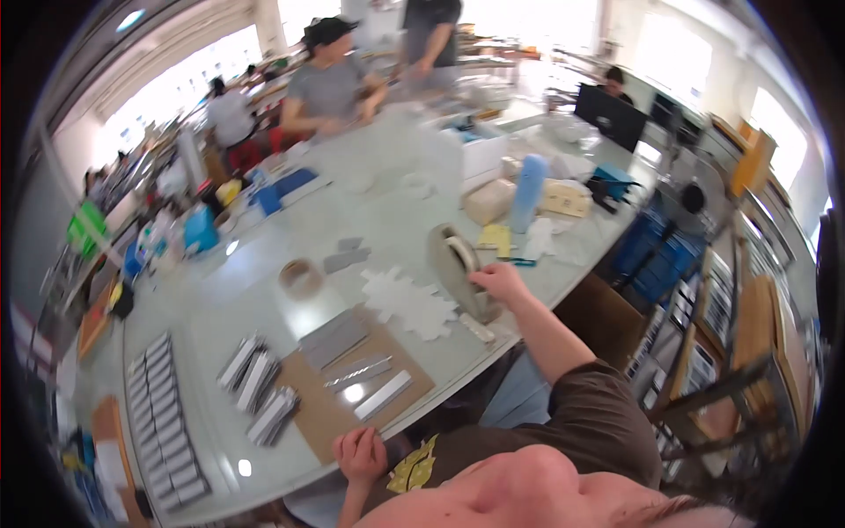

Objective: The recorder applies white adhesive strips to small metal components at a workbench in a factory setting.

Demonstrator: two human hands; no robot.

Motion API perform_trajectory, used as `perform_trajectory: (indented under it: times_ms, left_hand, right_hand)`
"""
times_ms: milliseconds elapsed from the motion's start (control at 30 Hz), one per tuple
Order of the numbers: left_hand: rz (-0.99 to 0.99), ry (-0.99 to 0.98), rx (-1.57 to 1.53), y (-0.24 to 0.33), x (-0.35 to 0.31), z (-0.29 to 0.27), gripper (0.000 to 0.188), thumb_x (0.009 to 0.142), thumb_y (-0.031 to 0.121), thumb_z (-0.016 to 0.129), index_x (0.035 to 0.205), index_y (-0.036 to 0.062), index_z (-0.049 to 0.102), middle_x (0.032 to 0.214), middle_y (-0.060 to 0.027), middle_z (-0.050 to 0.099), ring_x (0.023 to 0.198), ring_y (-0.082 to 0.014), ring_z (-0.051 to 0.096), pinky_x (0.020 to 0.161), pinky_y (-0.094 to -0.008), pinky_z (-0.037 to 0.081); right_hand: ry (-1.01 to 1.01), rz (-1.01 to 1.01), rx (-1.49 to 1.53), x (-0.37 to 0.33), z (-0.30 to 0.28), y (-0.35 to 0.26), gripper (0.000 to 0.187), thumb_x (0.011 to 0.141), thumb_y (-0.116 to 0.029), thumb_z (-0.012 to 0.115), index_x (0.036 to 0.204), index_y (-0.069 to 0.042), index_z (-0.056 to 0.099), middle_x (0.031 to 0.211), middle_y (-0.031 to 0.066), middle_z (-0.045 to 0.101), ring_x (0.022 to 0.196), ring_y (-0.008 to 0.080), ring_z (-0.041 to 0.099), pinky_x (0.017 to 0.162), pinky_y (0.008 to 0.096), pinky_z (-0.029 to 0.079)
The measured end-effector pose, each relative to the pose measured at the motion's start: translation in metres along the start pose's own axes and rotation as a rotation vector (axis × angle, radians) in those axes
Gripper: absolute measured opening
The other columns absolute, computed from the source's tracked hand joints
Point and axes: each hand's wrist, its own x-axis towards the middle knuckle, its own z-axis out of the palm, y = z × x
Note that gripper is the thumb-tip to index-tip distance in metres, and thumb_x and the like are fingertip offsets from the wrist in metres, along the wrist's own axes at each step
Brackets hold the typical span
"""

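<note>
My right hand [502, 283] reaches to a grey tape dispenser [451, 275] near the table's right edge. Its fingers are pinched together beside the tape roll [462, 253]; what they hold is too small to make out. At the near edge my left hand [359, 453] rests with fingers curled, next to a brown cardboard sheet [312, 431], and nothing shows in it. Lying on the cardboard are a grey flat piece [333, 339], a thin patterned strip [356, 372] and a white bar [383, 396]. Beyond it spreads a pile of white paper pieces [405, 301].
Stacks of grey-white strips [255, 378] and a long row of similar pieces [165, 431] lie left. A brown tape roll [301, 278] sits mid-table. A blue bottle [528, 194] and boxes stand far right. Across the table, a person in grey [330, 88] works.
</note>
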Motion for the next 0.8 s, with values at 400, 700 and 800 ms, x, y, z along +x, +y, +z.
perform_trajectory:
  times_ms: [400, 700, 800]
  left_hand:
    - [-0.261, -0.658, 0.292, 0.001, -0.012, -0.018, 0.032, 0.098, 0.035, 0.070, 0.122, 0.0135, 0.074, 0.120, -0.0128, 0.074, 0.110, -0.0257, 0.070, 0.105, -0.0446, 0.051]
    - [0.095, -0.003, -0.144, -0.005, 0.017, 0.005, 0.023, 0.079, 0.012, 0.076, 0.102, 0.0086, 0.075, 0.103, -0.0098, 0.067, 0.094, -0.0303, 0.063, 0.090, -0.0449, 0.047]
    - [0.030, -0.135, -0.255, 0.005, 0.021, -0.006, 0.029, 0.079, 0.014, 0.079, 0.107, 0.0075, 0.074, 0.108, -0.0104, 0.068, 0.097, -0.0303, 0.065, 0.087, -0.0429, 0.051]
  right_hand:
    - [0.106, -0.313, 0.606, -0.081, -0.037, -0.002, 0.012, 0.087, -0.012, 0.077, 0.084, -0.001, 0.074, 0.078, -0.0016, 0.065, 0.077, 0.0080, 0.058, 0.070, 0.0271, 0.046]
    - [0.443, -0.721, 0.027, -0.118, -0.002, 0.084, 0.014, 0.081, -0.005, 0.076, 0.073, -0.002, 0.065, 0.072, 0.0112, 0.062, 0.070, 0.0299, 0.061, 0.065, 0.0388, 0.049]
    - [0.004, -0.655, 0.060, -0.147, 0.029, 0.060, 0.015, 0.083, -0.015, 0.078, 0.078, -0.006, 0.067, 0.075, 0.0116, 0.064, 0.074, 0.0317, 0.064, 0.064, 0.0423, 0.050]
